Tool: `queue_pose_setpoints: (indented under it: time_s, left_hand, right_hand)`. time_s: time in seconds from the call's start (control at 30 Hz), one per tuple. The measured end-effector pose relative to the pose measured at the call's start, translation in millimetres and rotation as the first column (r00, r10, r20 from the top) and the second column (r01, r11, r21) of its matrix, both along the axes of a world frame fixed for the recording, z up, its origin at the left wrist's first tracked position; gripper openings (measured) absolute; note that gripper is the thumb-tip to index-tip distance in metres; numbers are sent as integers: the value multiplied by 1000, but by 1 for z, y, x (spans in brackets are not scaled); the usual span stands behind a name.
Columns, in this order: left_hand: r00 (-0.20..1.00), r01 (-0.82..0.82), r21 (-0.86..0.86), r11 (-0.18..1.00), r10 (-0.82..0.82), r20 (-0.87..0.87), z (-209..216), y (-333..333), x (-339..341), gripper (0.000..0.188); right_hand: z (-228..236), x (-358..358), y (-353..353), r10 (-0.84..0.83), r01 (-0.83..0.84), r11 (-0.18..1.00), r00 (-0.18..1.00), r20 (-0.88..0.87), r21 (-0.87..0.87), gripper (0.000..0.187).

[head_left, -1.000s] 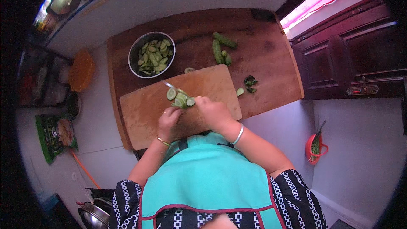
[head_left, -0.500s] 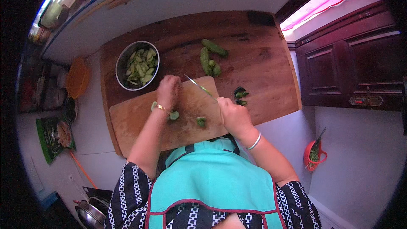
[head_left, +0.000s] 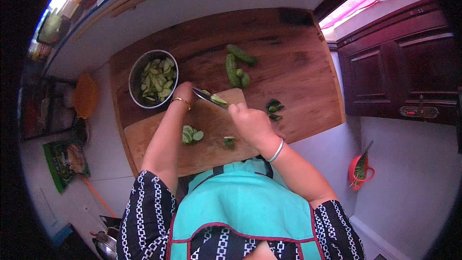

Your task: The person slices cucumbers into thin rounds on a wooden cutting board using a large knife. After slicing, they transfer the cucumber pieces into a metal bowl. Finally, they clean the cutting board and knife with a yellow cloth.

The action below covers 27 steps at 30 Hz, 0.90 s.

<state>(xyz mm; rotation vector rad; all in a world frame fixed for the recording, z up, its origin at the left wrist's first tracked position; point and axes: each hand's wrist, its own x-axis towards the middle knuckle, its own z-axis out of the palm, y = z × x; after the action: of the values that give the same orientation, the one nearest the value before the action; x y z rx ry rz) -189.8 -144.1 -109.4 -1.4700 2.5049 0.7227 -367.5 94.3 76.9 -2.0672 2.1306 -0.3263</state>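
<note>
My right hand [head_left: 251, 121] is wrapped round the handle of a knife [head_left: 207, 97], whose blade points left over the wooden cutting board [head_left: 154, 151]. Pale green cucumber pieces [head_left: 219, 99] lie along the blade. Close to the knife's tip, beside the bowl's rim, is my left hand [head_left: 184, 91]; its fingers are blurred and mostly hidden. A small pile of cucumber slices [head_left: 192, 135] rests on the board, with a cucumber end [head_left: 229, 141] to its right. The metal bowl [head_left: 131, 89] at the board's far left holds many cut cucumber pieces [head_left: 156, 78].
Several whole green cucumbers [head_left: 232, 70] lie on the brown wooden table [head_left: 293, 58] beyond the board. Dark green scraps [head_left: 274, 108] sit right of the board. A dark cabinet door [head_left: 390, 74] stands at the right, and a red basket [head_left: 355, 179] hangs below it.
My left hand has moved slightly left, toward the bowl. The knife has shifted left and nearer, and its blade now carries cucumber pieces. More of the slice pile shows.
</note>
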Motion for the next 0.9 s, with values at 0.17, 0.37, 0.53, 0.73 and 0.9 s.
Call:
queue_pose_setpoints:
  time_s: [0.17,0.37,0.53,0.73,0.9]
  left_hand:
    - [950,-21,-166,986,-32,-310,127,68,19,10]
    - [915,-72,28,997,78,-397,129,113,130,27]
    - [738,-229,67,971,219,-638,129,107,135,25]
    - [714,-124,117,985,170,-679,124,123,100,19]
    - [682,17,85,996,51,-729,137,130,43,18]
  right_hand:
    - [-9,1,17,-71,70,988,998,-2,-136,19]
    - [-12,41,36,47,-25,969,995,86,-247,23]
    - [-18,76,56,34,1,990,968,247,-139,29]
    - [-46,84,97,-262,283,959,873,412,10,30]
    - [-43,40,104,-413,439,899,841,349,6,27]
